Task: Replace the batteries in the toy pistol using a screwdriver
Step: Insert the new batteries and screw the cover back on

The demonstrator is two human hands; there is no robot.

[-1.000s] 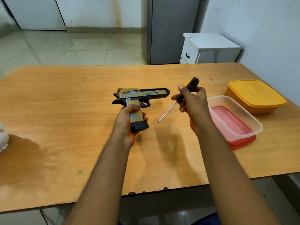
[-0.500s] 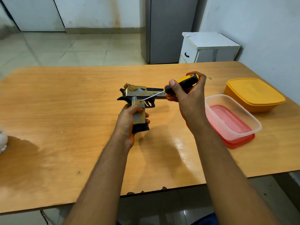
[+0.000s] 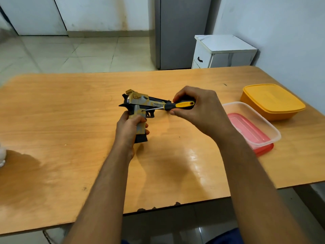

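Note:
A gold and black toy pistol (image 3: 139, 103) stands lifted above the middle of the wooden table (image 3: 70, 120), barrel pointing right. My left hand (image 3: 129, 128) grips its handle from below. My right hand (image 3: 198, 110) holds a screwdriver (image 3: 177, 105) with a yellow and black handle. The thin metal shaft slants down to the left, and its tip touches the top of the pistol's grip, just behind the trigger.
A clear plastic container (image 3: 263, 127) sits on a red lid at the right of the table. Behind it stands a closed yellow container (image 3: 272, 101). A white object (image 3: 2, 155) shows at the left edge. A white cabinet (image 3: 223, 51) and grey fridge (image 3: 179, 32) stand beyond the table.
My right hand swung the screwdriver from pointing down at the table to pointing left, and brought its tip onto the pistol's grip. My left hand raised the pistol slightly.

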